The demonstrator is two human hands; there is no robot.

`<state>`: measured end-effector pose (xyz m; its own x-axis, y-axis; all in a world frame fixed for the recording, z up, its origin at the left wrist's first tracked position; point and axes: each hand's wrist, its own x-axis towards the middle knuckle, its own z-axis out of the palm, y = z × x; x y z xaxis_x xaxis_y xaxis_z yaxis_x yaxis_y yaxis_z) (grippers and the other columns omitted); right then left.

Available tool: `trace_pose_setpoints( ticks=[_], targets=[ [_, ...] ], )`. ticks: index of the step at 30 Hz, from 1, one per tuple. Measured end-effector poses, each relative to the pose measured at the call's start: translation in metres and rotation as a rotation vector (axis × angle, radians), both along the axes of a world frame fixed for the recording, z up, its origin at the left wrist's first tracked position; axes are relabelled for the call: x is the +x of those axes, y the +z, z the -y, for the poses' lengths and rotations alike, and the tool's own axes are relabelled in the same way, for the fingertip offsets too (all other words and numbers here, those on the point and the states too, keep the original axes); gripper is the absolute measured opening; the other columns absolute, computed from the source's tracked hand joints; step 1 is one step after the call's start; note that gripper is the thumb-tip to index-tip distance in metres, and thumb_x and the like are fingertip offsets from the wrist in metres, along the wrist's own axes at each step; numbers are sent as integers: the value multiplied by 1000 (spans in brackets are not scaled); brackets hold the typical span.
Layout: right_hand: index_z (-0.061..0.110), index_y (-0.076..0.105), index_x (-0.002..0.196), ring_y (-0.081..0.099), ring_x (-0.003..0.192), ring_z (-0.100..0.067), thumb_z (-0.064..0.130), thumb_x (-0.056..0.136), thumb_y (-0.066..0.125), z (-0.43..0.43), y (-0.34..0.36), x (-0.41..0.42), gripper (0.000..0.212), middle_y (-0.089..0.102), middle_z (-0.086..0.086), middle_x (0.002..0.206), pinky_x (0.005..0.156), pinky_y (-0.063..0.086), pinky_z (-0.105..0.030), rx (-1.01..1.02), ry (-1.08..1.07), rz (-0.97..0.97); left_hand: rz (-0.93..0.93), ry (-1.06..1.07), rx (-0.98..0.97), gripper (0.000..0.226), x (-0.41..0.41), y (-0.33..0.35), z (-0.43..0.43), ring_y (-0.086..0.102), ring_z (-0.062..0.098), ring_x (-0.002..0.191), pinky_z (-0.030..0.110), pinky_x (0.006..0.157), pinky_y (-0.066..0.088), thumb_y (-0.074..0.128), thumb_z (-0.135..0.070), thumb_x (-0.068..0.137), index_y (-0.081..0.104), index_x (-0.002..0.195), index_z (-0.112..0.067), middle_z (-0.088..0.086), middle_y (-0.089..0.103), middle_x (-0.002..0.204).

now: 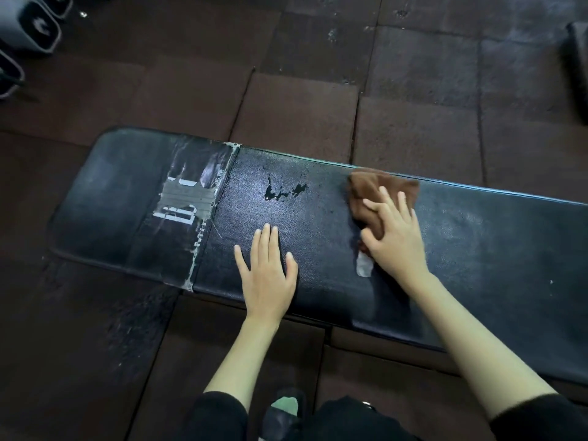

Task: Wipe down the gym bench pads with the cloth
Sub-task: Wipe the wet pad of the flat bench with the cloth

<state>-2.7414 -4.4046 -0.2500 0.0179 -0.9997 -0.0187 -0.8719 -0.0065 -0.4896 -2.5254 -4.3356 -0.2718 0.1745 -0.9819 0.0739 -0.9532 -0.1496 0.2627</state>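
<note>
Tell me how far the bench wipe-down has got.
Looks done: the pad right of the brown cloth shows no droplets. In hand: the right hand presses the cloth mid-pad; the left hand rests flat. Left: the liquid splotch and the taped end.

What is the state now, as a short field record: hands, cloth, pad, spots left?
bench pad: black, long, glossy
cloth: brown, bunched, near pad's far edge
left hand: flat on pad, holding nothing
right hand: presses cloth, fingers spread
taped patch: worn, toward pad's left end
dark spots: wet-looking, between cloth and taped patch
</note>
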Motion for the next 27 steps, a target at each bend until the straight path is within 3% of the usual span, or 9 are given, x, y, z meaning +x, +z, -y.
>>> trace_pose_setpoints(
  ticks=[4,10,18,27],
  targets=[
    [31,48,131,7,146,-25,23,81,58,-7,-1,-14,51,22,4,157,118,8,-48,25,-297,86,-13,-3,-3,55,1,0,0,34,20,137,54,112,15,35,-34,90,42,139,-8,6,41,147],
    [24,41,137,2,145,-34,27,84,53,1,-3,27,54,14,-5,159,115,4,-55,33,-509,37,-49,26,-23,56,8,5,2,28,19,140,55,112,12,34,-33,92,39,141,-8,5,37,149],
    [24,39,139,1,145,-35,31,85,51,29,-9,84,56,13,-5,159,114,4,-55,42,-396,10,-3,118,-8,58,57,2,15,25,21,141,55,112,10,33,-35,92,36,143,-9,5,33,151],
    [26,39,139,3,146,-32,36,87,52,62,-3,165,55,14,-3,159,114,5,-52,53,-37,-34,-34,138,-11,59,65,-1,14,28,21,140,54,112,15,30,-36,92,37,142,-6,8,35,150]
  ],
)
